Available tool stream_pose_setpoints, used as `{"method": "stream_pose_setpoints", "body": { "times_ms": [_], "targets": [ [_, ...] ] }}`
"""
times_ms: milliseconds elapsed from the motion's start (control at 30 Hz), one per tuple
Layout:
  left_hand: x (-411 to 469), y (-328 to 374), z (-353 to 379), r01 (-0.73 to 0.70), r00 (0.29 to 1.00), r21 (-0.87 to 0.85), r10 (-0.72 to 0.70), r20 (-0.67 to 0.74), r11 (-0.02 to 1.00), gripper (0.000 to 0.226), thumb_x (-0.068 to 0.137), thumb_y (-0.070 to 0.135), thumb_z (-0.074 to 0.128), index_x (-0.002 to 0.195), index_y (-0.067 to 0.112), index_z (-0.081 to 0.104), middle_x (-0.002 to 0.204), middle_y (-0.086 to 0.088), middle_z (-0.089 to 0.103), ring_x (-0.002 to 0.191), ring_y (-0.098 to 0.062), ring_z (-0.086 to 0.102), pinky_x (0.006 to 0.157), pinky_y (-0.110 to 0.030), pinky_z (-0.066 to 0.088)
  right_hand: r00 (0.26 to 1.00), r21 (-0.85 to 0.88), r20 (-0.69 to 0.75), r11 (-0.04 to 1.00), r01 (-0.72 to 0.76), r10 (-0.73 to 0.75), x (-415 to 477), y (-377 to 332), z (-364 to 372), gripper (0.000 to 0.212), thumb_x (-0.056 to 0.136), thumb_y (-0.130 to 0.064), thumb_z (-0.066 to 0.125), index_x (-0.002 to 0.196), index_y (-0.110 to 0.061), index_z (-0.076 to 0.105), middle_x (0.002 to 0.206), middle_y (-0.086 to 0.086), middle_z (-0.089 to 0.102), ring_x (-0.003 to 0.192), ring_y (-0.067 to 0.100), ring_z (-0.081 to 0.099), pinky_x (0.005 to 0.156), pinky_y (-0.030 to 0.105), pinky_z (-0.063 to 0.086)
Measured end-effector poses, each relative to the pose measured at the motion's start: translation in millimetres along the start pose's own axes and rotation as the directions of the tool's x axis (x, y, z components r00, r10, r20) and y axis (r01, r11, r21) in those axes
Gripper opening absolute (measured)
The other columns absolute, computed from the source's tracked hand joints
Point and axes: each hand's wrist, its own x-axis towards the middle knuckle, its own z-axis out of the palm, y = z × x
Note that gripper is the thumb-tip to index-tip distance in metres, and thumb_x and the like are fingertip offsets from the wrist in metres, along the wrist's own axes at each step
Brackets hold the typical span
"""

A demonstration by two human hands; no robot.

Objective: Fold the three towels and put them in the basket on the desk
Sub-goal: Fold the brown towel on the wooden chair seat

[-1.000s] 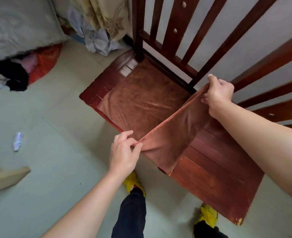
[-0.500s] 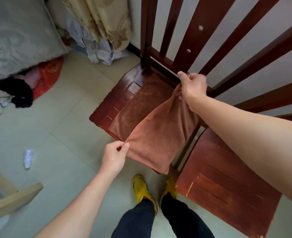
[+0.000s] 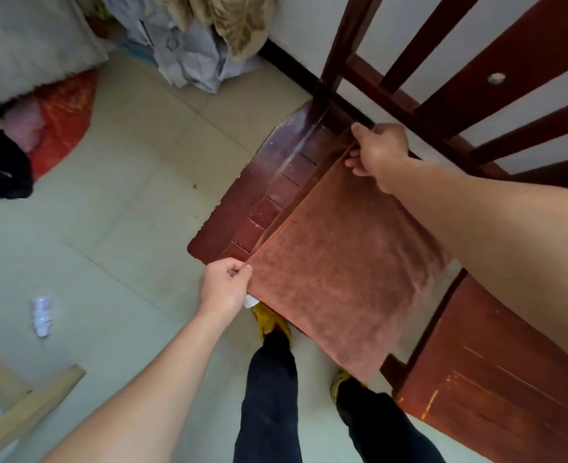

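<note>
A rust-brown towel lies doubled over on the seat of a dark red wooden chair, its near side hanging past the seat's front edge. My left hand pinches the folded edge's near corner. My right hand grips its far corner beside the chair's backrest. The edge runs taut between both hands. No basket or other towels are in view.
A second red wooden seat stands to the right. Slatted chair backs rise against the wall. Crumpled cloth and a red bag lie on the tiled floor. A pale wooden frame sits bottom left. My legs and yellow shoes stand below the towel.
Both hands carried the lifted half of the towel leftward over the flat half. The towel now lies doubled, its corners brought to the left side of the seat.
</note>
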Motion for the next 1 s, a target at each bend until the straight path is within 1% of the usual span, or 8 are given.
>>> {"method": "stream_pose_setpoints", "body": {
  "times_ms": [267,367,500,600,667,767,833,1000],
  "targets": [
    [16.9,7.9,-2.8,0.051,0.998,0.08,-0.053,0.019,0.995,0.021,0.083,0.015,0.066,0.064,0.009,0.067,0.059,-0.003,0.065,0.059,-0.019,0.058,0.061,-0.027,0.045,0.999,-0.092,-0.026,0.995,-0.041,0.039,25.9,2.7,19.9,0.033,0.096,-0.041,0.054,0.109,-0.011,0.063,0.084,0.008,0.069,0.06,0.016,0.065,0.049,0.025,0.052],
    [20.0,13.2,-1.0,0.066,0.998,0.152,-0.065,-0.009,0.986,0.018,0.079,0.017,0.07,0.062,0.012,0.065,0.062,-0.001,0.067,0.069,-0.022,0.064,0.063,-0.027,0.048,0.999,-0.206,0.053,0.979,0.0,0.011,26.8,1.0,17.4,0.027,0.092,-0.045,0.059,0.091,-0.019,0.063,0.082,0.004,0.067,0.067,0.017,0.066,0.058,0.03,0.055],
    [19.7,25.7,-1.6,0.067,0.998,0.375,-0.059,-0.034,0.925,0.017,0.078,0.027,0.07,0.071,0.016,0.059,0.071,0.0,0.065,0.074,-0.026,0.06,0.063,-0.03,0.046,0.981,-0.079,0.185,0.996,-0.038,0.052,16.1,-3.9,-3.9,0.017,0.092,-0.037,0.063,0.101,-0.024,0.066,0.091,-0.002,0.067,0.078,0.012,0.066,0.06,0.026,0.051],
    [14.3,36.6,-6.1,-0.049,0.999,0.592,0.051,0.014,0.804,0.018,0.082,0.027,0.066,0.098,0.025,0.057,0.096,-0.002,0.065,0.093,-0.027,0.06,0.07,-0.031,0.042,0.995,0.048,-0.038,0.995,-0.086,0.087,7.4,15.9,-29.0,0.011,0.094,-0.03,0.059,0.093,-0.023,0.067,0.084,-0.002,0.069,0.069,0.011,0.066,0.056,0.025,0.05],
    [12.5,46.5,-4.7,-0.166,0.984,0.662,0.163,0.066,0.731,0.028,0.084,0.023,0.063,0.111,0.022,0.055,0.109,-0.003,0.058,0.103,-0.026,0.056,0.074,-0.035,0.043,0.974,0.029,-0.19,0.993,-0.119,0.122,-4.0,44.1,-50.6,0.013,0.093,-0.028,0.057,0.089,-0.021,0.067,0.08,-0.001,0.07,0.07,0.015,0.068,0.064,0.03,0.056],
    [15.1,77.9,8.4,-0.37,0.922,0.623,0.354,0.156,0.689,0.024,0.087,0.02,0.059,0.11,0.02,0.058,0.109,-0.004,0.053,0.107,-0.026,0.051,0.079,-0.04,0.044,0.927,-0.167,-0.353,0.966,-0.197,0.128,-29.2,96.1,-86.9,0.019,0.09,-0.031,0.058,0.102,-0.024,0.07,0.102,-0.001,0.071,0.097,0.021,0.065,0.088,0.033,0.051],
    [24.1,105.9,26.7,-0.509,0.849,0.591,0.475,0.229,0.625,0.022,0.088,0.018,0.057,0.108,0.02,0.063,0.11,-0.005,0.052,0.107,-0.027,0.05,0.082,-0.041,0.044,0.88,-0.208,-0.448,0.938,-0.276,0.16,-42.8,126.8,-108.8,0.03,0.089,-0.035,0.059,0.115,-0.022,0.066,0.116,0.004,0.067,0.109,0.027,0.061,0.093,0.035,0.047],
    [50.5,159.4,84.8,-0.781,0.543,0.609,0.631,0.553,0.138,0.041,0.091,0.023,0.052,0.131,0.022,0.056,0.142,-0.009,0.041,0.126,-0.03,0.038,0.1,-0.045,0.036,0.816,-0.054,-0.506,0.934,-0.354,0.28,-45.9,169.7,-138.3,0.039,0.091,-0.037,0.059,0.123,-0.015,0.063,0.123,0.008,0.066,0.114,0.029,0.06,0.098,0.034,0.045]
  ]
}}
